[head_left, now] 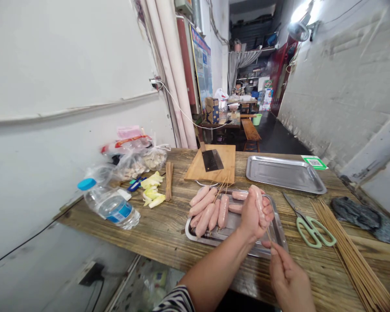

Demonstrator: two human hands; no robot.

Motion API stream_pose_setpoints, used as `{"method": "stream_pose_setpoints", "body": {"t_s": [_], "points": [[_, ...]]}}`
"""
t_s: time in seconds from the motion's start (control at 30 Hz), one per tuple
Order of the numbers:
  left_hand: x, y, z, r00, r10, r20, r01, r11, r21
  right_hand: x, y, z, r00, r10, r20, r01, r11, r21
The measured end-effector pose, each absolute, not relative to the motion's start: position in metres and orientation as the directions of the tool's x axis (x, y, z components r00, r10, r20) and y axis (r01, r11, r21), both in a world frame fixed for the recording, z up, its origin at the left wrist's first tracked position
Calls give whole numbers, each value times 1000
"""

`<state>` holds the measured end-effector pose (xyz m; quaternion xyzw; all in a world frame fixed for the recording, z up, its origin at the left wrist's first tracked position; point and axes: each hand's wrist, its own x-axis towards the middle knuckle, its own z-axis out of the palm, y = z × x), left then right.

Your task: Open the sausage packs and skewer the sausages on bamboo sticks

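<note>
Over the right part of a metal tray [195, 236], my left hand [251, 216] is wrapped round a pale pink sausage [258, 201], which points up and away from me. Below it, my right hand [289, 273] pinches a thin wooden skewer [269, 236] whose upper end meets the sausage's lower end. How deep the skewer sits cannot be seen. Several sausages [206, 219] lie in the tray's left half, some with skewers [226, 184] sticking out at the far end. Two more sausages [235, 208] lie partly hidden behind my left hand.
Right of the tray lie green-handled scissors [308, 225], a long bundle of skewers [351, 251] and a dark plastic bag [357, 212]. Behind are a second metal tray [284, 173] and a cleaver [212, 160] on a cutting board [227, 167]. Leaves [153, 188] and a water bottle [113, 208] are leftward.
</note>
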<state>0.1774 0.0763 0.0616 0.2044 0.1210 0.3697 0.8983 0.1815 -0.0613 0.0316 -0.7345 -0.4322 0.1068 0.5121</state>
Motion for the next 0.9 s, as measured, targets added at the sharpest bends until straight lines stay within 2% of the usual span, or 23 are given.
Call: {"method": "stream_pose_setpoints", "body": {"t_s": [0.27,0.5,0.63,0.8,0.9], "points": [[180,76,59,709,701,-77,-603,660,448,182,-56,13,640,726,253,481,-122,-868],[181,75,58,702,707,-86,-594,648,476,186,-52,19,631,728,268,505,-123,-854],[180,71,63,633,774,-21,-633,533,561,199,-53,5,566,758,325,562,-66,-824],[178,64,69,620,779,98,-638,428,640,220,-63,-32,559,788,258,522,-93,-848],[178,62,69,611,771,176,-662,377,647,225,-67,-46,576,791,208,460,-103,-882]]}}
